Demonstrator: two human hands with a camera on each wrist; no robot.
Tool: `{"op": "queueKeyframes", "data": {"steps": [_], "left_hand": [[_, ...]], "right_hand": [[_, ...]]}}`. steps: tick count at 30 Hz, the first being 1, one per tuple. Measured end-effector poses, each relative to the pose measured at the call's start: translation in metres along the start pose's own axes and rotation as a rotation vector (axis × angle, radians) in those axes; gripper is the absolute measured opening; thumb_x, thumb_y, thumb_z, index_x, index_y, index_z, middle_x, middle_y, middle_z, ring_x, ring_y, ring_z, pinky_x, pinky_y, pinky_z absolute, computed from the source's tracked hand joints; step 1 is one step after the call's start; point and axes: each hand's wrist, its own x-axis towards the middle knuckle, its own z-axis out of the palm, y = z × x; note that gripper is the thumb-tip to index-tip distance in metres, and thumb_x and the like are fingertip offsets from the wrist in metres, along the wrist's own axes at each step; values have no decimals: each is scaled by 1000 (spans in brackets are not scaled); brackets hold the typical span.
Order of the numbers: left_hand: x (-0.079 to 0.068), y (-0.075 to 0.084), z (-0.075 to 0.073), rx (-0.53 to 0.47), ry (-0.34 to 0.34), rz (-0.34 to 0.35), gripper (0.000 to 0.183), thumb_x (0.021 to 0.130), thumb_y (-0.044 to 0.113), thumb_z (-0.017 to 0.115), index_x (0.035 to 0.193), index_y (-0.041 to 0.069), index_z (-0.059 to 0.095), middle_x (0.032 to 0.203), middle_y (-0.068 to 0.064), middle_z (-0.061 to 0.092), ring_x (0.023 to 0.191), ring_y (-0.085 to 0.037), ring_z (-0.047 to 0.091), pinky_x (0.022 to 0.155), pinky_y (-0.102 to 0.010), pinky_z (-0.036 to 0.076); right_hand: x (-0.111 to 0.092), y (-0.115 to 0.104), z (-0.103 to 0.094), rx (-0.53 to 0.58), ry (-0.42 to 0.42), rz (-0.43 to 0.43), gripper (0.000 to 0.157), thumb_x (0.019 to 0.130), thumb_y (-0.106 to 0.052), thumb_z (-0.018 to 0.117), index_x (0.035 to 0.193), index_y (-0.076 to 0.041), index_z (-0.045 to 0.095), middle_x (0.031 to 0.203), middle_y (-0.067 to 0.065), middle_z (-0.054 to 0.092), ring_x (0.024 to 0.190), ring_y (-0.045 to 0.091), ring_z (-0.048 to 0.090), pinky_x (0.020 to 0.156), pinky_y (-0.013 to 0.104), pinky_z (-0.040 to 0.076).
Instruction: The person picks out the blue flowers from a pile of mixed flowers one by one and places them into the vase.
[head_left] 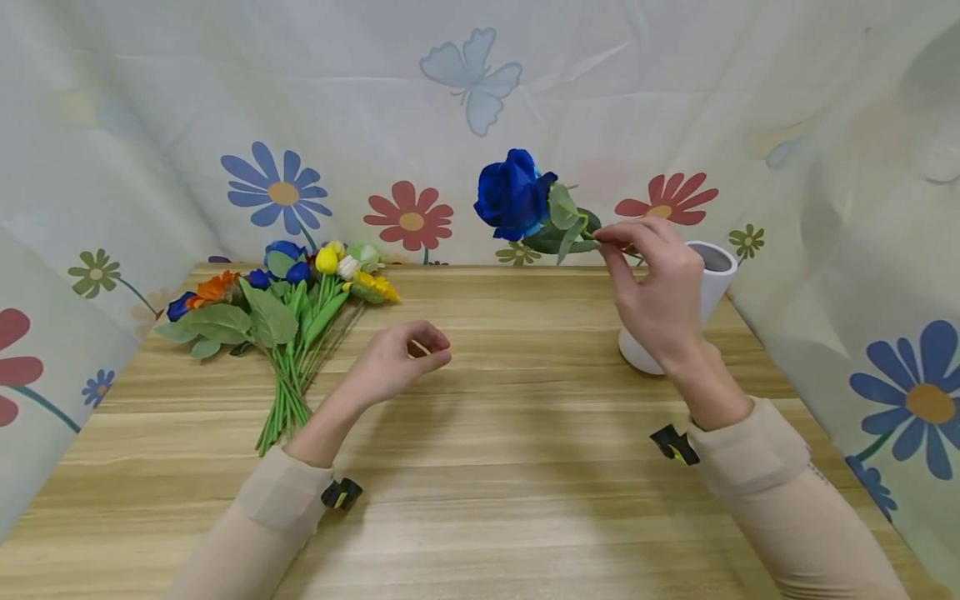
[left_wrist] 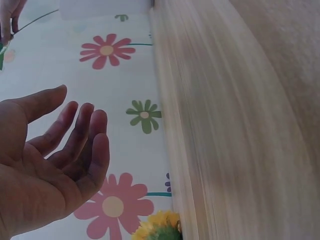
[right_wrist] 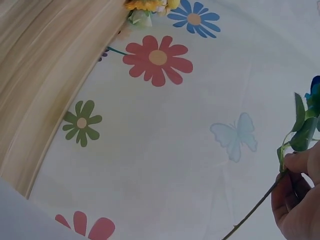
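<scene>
My right hand (head_left: 660, 283) pinches the stem of a blue rose (head_left: 513, 196) between thumb and fingers, just below its green leaves. The bloom points left, above the table's back edge. In the right wrist view the thin stem (right_wrist: 255, 209) runs down and left from the fingers. Partly hidden behind that hand stands a white vase (head_left: 716, 283), its mouth showing to the right. My left hand (head_left: 397, 358) hovers over the table with loosely bent fingers and holds nothing; the left wrist view shows its bare palm (left_wrist: 45, 185).
Left of the left hand, a bunch of artificial flowers (head_left: 277, 325) lies on the wooden table (head_left: 495, 500), blooms toward the back, green stems toward the front. Yellow, white, orange and blue heads show. A flower-printed cloth (head_left: 570, 92) hangs behind and at both sides.
</scene>
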Motion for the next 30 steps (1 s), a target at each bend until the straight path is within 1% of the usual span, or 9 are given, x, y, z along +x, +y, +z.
{"op": "queueKeyframes", "data": {"steps": [6, 12, 16, 23, 28, 30], "left_hand": [[0, -2, 0, 2, 6, 18, 12, 99, 20, 72, 104, 10, 72, 95, -2, 70, 89, -26, 65, 80, -38, 54], [0, -3, 0, 3, 3, 27, 12, 98, 20, 72, 104, 10, 73, 95, -1, 70, 88, -27, 66, 78, -38, 54], [-1, -3, 0, 1, 5, 33, 11, 98, 19, 72, 104, 10, 73, 95, -1, 70, 87, -26, 66, 77, -38, 54], [-1, -5, 0, 12, 10, 31, 11, 97, 18, 73, 104, 10, 74, 95, 0, 70, 84, -19, 65, 77, -37, 54], [-2, -3, -1, 4, 9, 20, 13, 97, 19, 73, 105, 9, 74, 96, -1, 71, 85, -19, 64, 78, -37, 53], [-2, -4, -2, 6, 9, 14, 14, 98, 19, 73, 106, 8, 73, 96, -1, 71, 85, -19, 64, 78, -37, 53]], "right_hand": [[1, 5, -4, -37, -10, -3, 10, 94, 5, 71, 103, 8, 74, 101, 20, 70, 92, 30, 68, 88, 17, 47], [3, 10, -5, -13, -2, 2, 10, 94, 6, 70, 103, 9, 74, 99, 20, 69, 91, 30, 67, 87, 18, 47], [4, 13, -6, -1, 15, 16, 8, 94, 7, 70, 101, 9, 73, 98, 20, 70, 90, 30, 67, 86, 19, 47], [4, 21, -9, -5, 40, 64, 8, 93, 6, 71, 101, 7, 74, 100, 19, 71, 89, 30, 67, 85, 20, 47], [4, 27, -11, 2, 80, 108, 8, 93, 7, 71, 100, 5, 74, 98, 18, 72, 87, 34, 66, 82, 19, 45], [4, 31, -14, -24, 70, 107, 9, 94, 6, 68, 102, 6, 73, 99, 19, 72, 88, 34, 66, 82, 18, 45]]}}
